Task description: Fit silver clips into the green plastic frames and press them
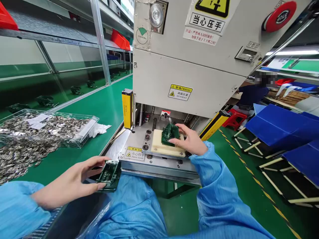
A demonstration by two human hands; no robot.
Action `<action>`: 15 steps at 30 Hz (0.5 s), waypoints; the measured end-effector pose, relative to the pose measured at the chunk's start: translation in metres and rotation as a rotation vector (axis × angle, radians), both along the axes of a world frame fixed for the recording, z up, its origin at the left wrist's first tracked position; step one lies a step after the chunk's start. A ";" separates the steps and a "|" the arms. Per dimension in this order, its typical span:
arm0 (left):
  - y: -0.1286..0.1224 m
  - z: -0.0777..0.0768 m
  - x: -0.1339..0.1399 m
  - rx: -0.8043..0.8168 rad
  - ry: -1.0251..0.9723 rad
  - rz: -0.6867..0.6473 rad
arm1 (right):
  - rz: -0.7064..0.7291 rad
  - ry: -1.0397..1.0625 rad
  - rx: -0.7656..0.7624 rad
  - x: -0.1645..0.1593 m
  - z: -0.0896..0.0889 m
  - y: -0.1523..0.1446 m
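Note:
My right hand (188, 141) grips a dark green plastic housing (169, 133) between thumb and fingers, at the cream-coloured fixture block (159, 142) on the machine's metal base. Whether that housing rests on the block or is just above it I cannot tell. In my left hand (82, 177) is a second green plastic housing (109, 176), pinched by its edges with its hollow side up. It is over my lap, at the left front corner of the metal base plate (159, 166).
A grey press machine (179, 73) with a red stop button (280, 16) stands ahead, flanked by yellow posts (127, 109). Left, a clear tray (79, 132) of small metal pieces sits on the green table (112, 99), more pieces beside it. A person (256, 91) sits far right, near blue bins (274, 124).

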State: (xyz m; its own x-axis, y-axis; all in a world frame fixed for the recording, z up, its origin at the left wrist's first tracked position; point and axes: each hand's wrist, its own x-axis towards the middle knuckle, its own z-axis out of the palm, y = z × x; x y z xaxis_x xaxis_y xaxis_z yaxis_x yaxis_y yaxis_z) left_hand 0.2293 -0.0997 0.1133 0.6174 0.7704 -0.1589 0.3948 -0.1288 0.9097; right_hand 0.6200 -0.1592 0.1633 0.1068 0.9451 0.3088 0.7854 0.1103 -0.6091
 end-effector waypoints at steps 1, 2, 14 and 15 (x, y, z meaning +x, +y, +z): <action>0.001 -0.007 -0.002 0.004 -0.003 -0.002 | -0.003 -0.009 -0.012 0.000 0.002 -0.002; 0.003 -0.014 -0.001 0.013 -0.013 -0.003 | -0.007 -0.022 -0.026 0.000 0.004 -0.003; 0.034 -0.055 0.021 -0.090 -0.101 -0.117 | -0.329 -0.053 0.050 0.023 -0.029 -0.059; 0.035 -0.055 0.021 -0.088 -0.097 -0.125 | -0.542 -0.037 0.093 0.030 -0.044 -0.080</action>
State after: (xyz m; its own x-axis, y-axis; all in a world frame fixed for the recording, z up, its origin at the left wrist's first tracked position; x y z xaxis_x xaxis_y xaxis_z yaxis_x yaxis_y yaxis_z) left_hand 0.2501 -0.0649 0.0583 0.7233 0.6724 -0.1573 0.2908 -0.0899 0.9526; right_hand 0.6503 -0.2395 0.1193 0.5584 0.7260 0.4013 0.7652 -0.2641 -0.5871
